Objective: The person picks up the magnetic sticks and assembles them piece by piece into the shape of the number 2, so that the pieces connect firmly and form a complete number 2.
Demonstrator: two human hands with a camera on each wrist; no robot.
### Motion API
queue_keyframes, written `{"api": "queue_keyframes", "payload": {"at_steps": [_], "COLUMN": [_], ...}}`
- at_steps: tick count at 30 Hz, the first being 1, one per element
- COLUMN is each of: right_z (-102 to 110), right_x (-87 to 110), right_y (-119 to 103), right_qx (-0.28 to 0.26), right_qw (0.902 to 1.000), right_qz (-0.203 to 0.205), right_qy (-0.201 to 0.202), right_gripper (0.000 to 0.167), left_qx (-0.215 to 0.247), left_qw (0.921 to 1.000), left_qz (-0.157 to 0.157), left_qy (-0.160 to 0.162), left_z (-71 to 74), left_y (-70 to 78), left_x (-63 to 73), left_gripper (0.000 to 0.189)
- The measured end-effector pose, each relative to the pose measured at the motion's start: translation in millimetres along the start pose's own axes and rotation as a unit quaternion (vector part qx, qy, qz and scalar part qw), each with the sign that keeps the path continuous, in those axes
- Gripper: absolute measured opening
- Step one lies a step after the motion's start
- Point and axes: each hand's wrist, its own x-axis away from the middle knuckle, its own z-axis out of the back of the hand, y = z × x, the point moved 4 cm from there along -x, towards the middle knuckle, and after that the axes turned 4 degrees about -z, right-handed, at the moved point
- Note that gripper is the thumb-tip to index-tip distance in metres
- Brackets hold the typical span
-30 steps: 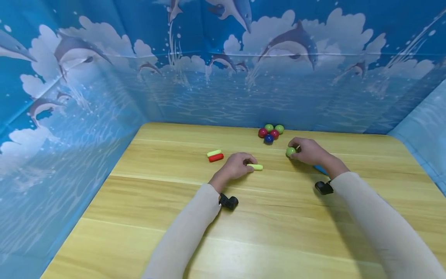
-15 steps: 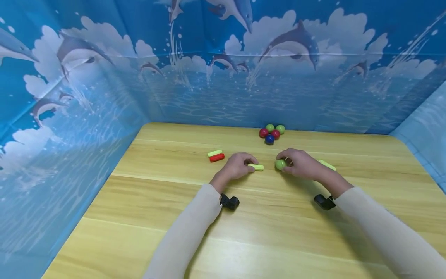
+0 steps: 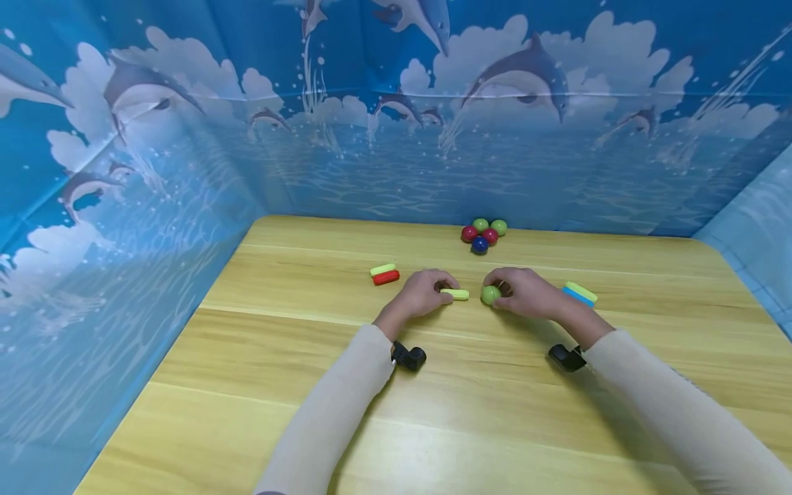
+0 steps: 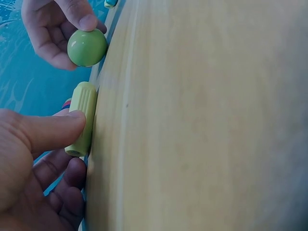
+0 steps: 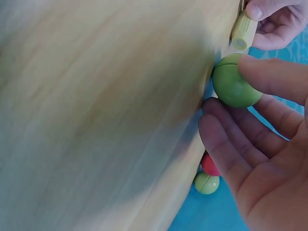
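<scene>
Nearest the viewer, the left sleeve [image 3: 334, 405] and the right sleeve [image 3: 674, 405], both pale, reached forward over the wood-grained worktop [image 3: 470, 419], with a black left wrist camera [image 3: 410, 357] and a black right wrist camera [image 3: 567, 358] at their cuffs. Beyond these, the left hand [image 3: 423, 293] held a ribbed yellow-green stick [image 3: 458, 295] in a narrow pinch, the thumb laid along its side and one end projecting toward the other hand. Facing it, the right hand [image 3: 526, 294] held a seamed green ball [image 3: 491, 295] between thumb and fingers; the ball stood just beyond the projecting end of the stick, with a small gap between the two. Whether the ball touched the worktop could not be told. To the right of the right wrist lay a blue stick [image 3: 577, 298] with a yellow stick [image 3: 581, 291] alongside, on its far side. To the left of the left hand, slightly farther off, a red stick [image 3: 386, 278] lay beside a lime stick [image 3: 383, 269]. Near the far edge, five balls were clustered: a dark blue ball [image 3: 479, 245] in front, two red balls [image 3: 469, 234] behind it, and two light green balls [image 3: 498, 227] rearmost. Behind everything hung a blue backdrop [image 3: 396, 172] printed with dolphins, clouds and water.
</scene>
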Motion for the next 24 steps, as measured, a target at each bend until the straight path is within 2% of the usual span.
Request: {"api": "queue_keyframes", "payload": {"at_steps": [8,24], "right_z": [-0.8,-2.2], "right_x": [-0.2,0.9], "right_y": [1.0,-0.1], "right_qx": [-0.002,-0.012], "right_qw": [0.9999,0.9997], "right_qz": [-0.010,-0.022], "right_qy": [0.004,-0.007], "right_gripper": [0.028,0.032], "left_qx": [0.002,0.041], "left_qw": [1.0000,0.9988], "left_qz": [0.002,0.008], "left_qy": [0.006,0.026], "left_z": [-0.3,7.1], "left_y": [0.2,2.2], "left_x": [0.2,1.3], "left_gripper": [0.021,0.022]}}
